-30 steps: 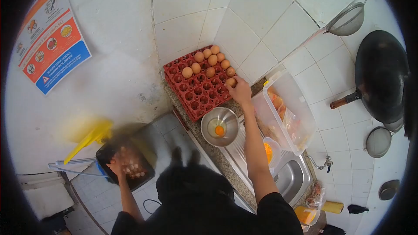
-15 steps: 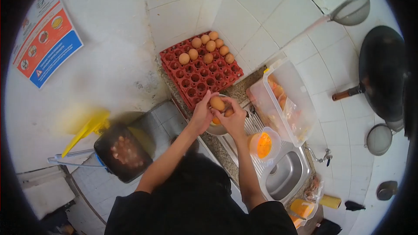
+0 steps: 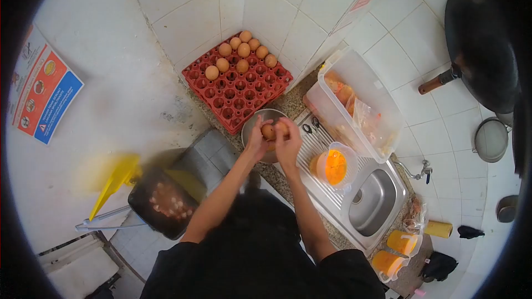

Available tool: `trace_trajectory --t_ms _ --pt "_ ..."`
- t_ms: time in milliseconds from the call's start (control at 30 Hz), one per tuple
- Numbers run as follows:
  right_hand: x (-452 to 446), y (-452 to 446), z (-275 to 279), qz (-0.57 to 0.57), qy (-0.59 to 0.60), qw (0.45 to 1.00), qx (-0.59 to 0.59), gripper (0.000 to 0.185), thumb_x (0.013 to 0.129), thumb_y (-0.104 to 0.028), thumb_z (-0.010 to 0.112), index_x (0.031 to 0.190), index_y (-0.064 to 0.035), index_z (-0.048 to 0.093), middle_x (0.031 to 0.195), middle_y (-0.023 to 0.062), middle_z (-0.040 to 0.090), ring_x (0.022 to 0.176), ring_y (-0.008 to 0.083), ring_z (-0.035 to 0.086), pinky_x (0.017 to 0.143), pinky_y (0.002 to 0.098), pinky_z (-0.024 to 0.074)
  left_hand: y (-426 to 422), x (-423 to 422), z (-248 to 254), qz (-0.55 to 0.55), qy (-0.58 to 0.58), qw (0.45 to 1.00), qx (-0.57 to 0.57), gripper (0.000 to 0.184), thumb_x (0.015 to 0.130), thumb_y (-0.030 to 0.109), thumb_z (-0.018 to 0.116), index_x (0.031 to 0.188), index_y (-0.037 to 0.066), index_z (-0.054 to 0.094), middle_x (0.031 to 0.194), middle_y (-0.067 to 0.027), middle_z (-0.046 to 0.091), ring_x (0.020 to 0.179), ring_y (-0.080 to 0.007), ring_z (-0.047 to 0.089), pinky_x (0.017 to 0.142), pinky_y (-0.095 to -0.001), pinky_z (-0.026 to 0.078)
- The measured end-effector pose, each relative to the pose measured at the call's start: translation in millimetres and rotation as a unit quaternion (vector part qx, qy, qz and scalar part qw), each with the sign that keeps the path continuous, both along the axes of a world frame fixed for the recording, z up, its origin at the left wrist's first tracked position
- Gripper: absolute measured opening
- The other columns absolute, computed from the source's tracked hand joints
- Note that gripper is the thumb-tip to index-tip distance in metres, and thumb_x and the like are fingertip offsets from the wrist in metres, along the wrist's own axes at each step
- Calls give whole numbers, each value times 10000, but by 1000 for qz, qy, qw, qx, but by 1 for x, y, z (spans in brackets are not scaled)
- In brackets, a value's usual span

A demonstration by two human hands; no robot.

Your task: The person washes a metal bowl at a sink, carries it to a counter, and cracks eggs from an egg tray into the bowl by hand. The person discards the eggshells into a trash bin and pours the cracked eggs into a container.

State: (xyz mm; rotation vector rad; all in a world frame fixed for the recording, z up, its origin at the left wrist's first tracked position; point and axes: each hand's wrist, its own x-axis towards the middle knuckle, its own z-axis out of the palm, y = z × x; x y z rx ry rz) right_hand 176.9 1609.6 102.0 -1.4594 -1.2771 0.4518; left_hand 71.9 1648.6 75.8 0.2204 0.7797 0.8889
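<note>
Both my hands are over a metal bowl [image 3: 270, 114] on the counter, just below the red egg tray [image 3: 230, 112]. My left hand [image 3: 256, 143] is closed around a brown egg [image 3: 268, 132]. My right hand [image 3: 288, 147] grips a second brown egg [image 3: 282, 128] right beside it, the two eggs close together or touching. Orange-yellow content shows in the bowl under my fingers, though the hands hide most of it. Several brown eggs [image 3: 244, 50] sit in the tray's upper part.
Right of the bowl are a clear bin [image 3: 382, 99] with bagged food, a jug of orange liquid [image 3: 336, 167] and a steel sink [image 3: 374, 207]. Two more orange jugs [image 3: 402, 242] stand lower right. A black bin [image 3: 166, 199] with eggshells is at left; a wok [image 3: 479, 44] hangs right.
The view has shifted, bringing more of the bowl and the lower-right jugs into sight. My hands have turned, and the two eggs now sit side by side, one in each hand.
</note>
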Motion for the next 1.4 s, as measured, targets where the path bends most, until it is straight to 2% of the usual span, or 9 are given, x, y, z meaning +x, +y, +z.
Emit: trace_trajectory --t_ms 67,133,167,300,700,1000,1100,1133,1400 --pt "5 1 -5 -43 176 983 -20 240 976 -147 623 1155 12 614 1098 97 651 1034 207 619 904 355 509 1 -2 -4 8 -1 1000 -7 529 1018 554 443 1182 61 540 1056 -100 592 1006 -229 593 905 -442 500" --pt "13 0 -3 -12 315 947 -57 245 994 -162 613 1177 0 602 1086 79 637 996 174 620 878 324 522 0 -4 -8 13 9 1000 -8 488 1026 528 444 1175 74 546 1012 -74 595 925 -199 613 847 -424 515" --pt "15 1 0 2 382 921 -72 248 1003 -169 608 1188 -5 597 1080 69 629 978 157 621 864 309 528 -1 -6 -9 19 7 1000 -3 491 1021 522 462 1175 63 543 1036 -91 593 964 -223 610 871 -430 512" --pt "15 -3 14 13 492 863 -111 225 1016 -189 584 1182 -38 587 1116 64 624 1002 179 623 892 344 528 -1 -10 -8 32 5 999 4 469 1016 483 502 1169 41 541 1085 -128 590 1042 -281 608 922 -450 502" --pt "15 -15 7 32 454 879 -140 122 975 -190 628 1041 -88 621 977 14 647 836 133 631 676 258 470 -5 -29 38 76 -103 989 73 325 1044 361 443 1113 63 551 1108 -128 602 1061 -293 604 936 -452 498" --pt "-2 -20 36 60 406 899 -157 133 960 -163 650 1039 -61 620 897 29 635 754 128 627 615 249 454 7 -70 130 163 -181 951 190 252 1043 261 414 1127 69 554 1194 -143 595 1125 -310 566 974 -452 471" --pt "-11 -20 45 34 412 897 -155 126 938 -109 666 1018 -13 650 854 5 617 767 73 548 671 229 433 12 -93 157 195 -182 936 230 238 1041 235 409 1134 72 556 1212 -152 589 1140 -317 556 977 -454 470" --pt "-9 -20 39 58 396 904 -149 121 961 -143 645 1032 -49 619 891 31 624 754 116 606 616 251 455 13 -102 164 204 -181 930 244 239 1041 230 406 1136 72 557 1217 -153 589 1143 -317 557 980 -455 470" --pt "-14 -18 30 89 427 887 -149 94 966 -129 636 1023 -56 618 894 33 611 755 108 592 610 241 455 8 -160 198 281 -149 900 298 246 1045 227 397 1141 70 560 1214 -167 586 1138 -314 568 977 -457 484"
